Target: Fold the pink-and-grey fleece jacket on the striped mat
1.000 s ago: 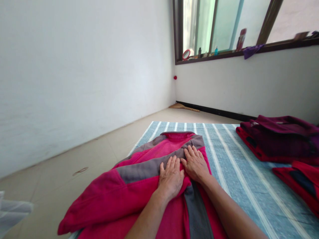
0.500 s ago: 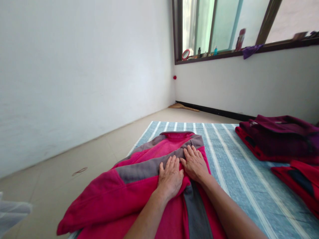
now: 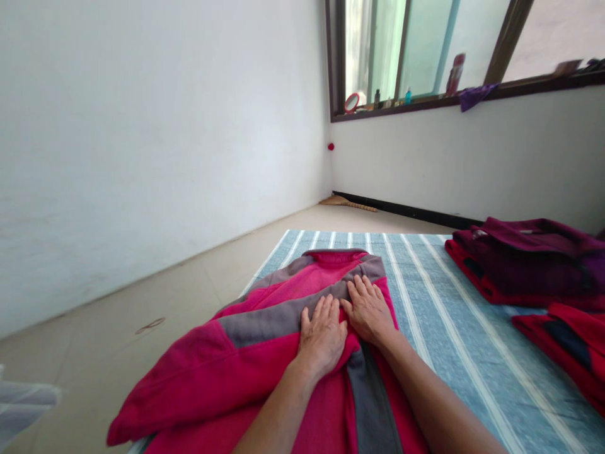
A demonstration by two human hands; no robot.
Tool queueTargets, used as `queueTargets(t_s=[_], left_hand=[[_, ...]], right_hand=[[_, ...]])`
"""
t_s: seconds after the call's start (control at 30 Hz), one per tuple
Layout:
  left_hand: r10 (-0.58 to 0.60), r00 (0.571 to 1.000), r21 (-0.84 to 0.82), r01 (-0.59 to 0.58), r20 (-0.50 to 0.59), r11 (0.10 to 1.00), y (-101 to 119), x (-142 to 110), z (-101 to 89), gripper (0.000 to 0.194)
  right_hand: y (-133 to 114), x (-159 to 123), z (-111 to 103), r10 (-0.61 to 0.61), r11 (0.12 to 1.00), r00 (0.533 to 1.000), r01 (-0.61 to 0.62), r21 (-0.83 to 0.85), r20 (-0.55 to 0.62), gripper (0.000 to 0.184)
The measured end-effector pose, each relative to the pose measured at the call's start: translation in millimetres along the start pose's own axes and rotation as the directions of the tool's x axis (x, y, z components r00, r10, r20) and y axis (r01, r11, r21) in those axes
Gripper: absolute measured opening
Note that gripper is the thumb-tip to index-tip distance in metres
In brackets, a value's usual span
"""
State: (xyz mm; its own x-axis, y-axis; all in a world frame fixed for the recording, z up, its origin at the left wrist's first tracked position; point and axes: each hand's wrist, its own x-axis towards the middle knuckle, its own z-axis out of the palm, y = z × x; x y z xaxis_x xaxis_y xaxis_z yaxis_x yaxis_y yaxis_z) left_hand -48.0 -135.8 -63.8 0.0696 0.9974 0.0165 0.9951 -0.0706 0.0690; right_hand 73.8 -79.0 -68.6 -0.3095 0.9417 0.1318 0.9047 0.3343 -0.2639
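A pink and grey jacket (image 3: 265,366) lies spread on the blue striped bedsheet (image 3: 454,353), its collar toward the far edge. One sleeve is folded across the body, and its cuff end reaches out to the lower left. My left hand (image 3: 324,331) rests flat on this sleeve, over the border of grey and pink cloth. Just to its right, my right hand (image 3: 368,306) lies flat near the shoulder, fingers stretched out on the grey band. The two hands nearly touch. Below them, the lower part of the jacket runs out of view.
On the right sit a stack of folded maroon and red clothes (image 3: 534,261) and a folded red garment (image 3: 567,343). Tiled floor (image 3: 189,302) lies to the left along the white wall. A hand broom (image 3: 347,203) is in the far corner, below a window sill (image 3: 425,104) with small bottles.
Almost nothing differs. Both hands stay pressed on the jacket in the same place, and the view has shifted very slightly.
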Motion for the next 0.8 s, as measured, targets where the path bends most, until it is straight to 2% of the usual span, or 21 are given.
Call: queueTargets(t_s=[0.3, 0.4, 0.5, 0.6, 0.7, 0.8], left_hand=[[0.002, 1.000, -0.005, -0.002, 0.002, 1.000, 0, 0, 0.0, 0.053], [0.006, 1.000, -0.017, -0.006, -0.006, 1.000, -2, -1, 0.0, 0.053], [0.009, 1.000, -0.026, -0.010, -0.007, 1.000, -3, -1, 0.0, 0.053], [0.001, 1.000, -0.053, 0.000, 0.012, 0.999, -1, -2, -1.4, 0.053], [0.003, 1.000, -0.154, 0.000, 0.019, 0.988, 0, -4, -7.8, 0.054], [0.049, 0.999, -0.235, -0.051, -0.015, 0.971, -16, -9, -23.5, 0.051]], right_hand=[[0, -1, 0, -0.006, 1.000, 1.000, 0.007, 0.019, -0.019, 0.056], [-2, -2, 1, -0.008, 1.000, 0.995, 0.009, 0.012, -0.100, 0.054], [-3, -2, 2, -0.060, 0.998, 0.985, 0.062, 0.005, -0.163, 0.050], [-1, 0, 5, -0.111, 0.993, 0.988, 0.114, 0.014, -0.109, 0.047], [1, 1, 8, -0.121, 0.992, 0.990, 0.122, 0.011, -0.078, 0.049], [3, 0, 12, -0.128, 0.992, 0.988, 0.128, -0.004, -0.081, 0.052]])
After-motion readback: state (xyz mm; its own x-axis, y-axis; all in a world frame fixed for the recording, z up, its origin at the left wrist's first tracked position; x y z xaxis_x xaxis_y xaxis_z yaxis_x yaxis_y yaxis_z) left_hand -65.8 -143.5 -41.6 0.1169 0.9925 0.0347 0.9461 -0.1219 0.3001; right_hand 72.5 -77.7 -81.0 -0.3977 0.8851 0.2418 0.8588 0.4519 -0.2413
